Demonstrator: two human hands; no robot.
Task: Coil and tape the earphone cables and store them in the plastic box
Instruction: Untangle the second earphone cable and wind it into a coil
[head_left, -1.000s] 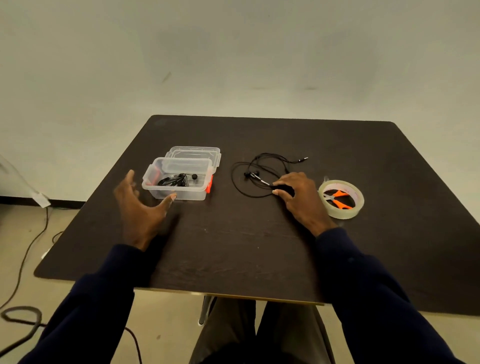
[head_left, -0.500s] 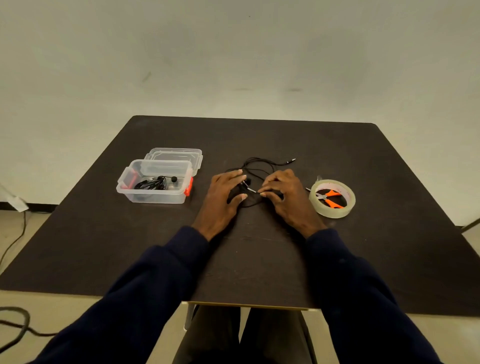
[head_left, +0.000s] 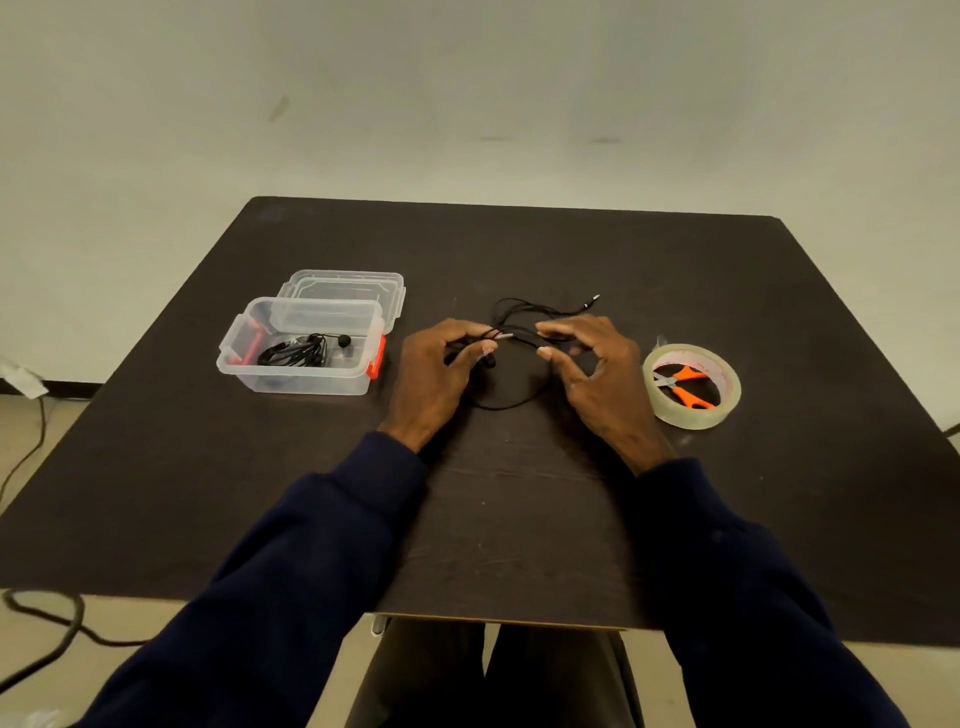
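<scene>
Box (head_left: 291, 385), open, holds one coiled set (head_left: 293, 355); whether it is taped cannot be told. Right of the box, the left hand (head_left: 434, 376) pinches the loose cable (head_left: 511, 404), fingers curled. Further right, the right hand (head_left: 600, 376) pinches the same cable. Tape (head_left: 691, 419) and scissors (head_left: 688, 389), farthest from the box, lie unused. Judged outstanding: coiling, taping and storing this set.

left hand (head_left: 436, 374) curled, pinching earphone cable (head_left: 501, 407) | right hand (head_left: 597, 374) pinching same cable, thumb and forefinger | forearms cross table (head_left: 519, 519) near edge
</scene>
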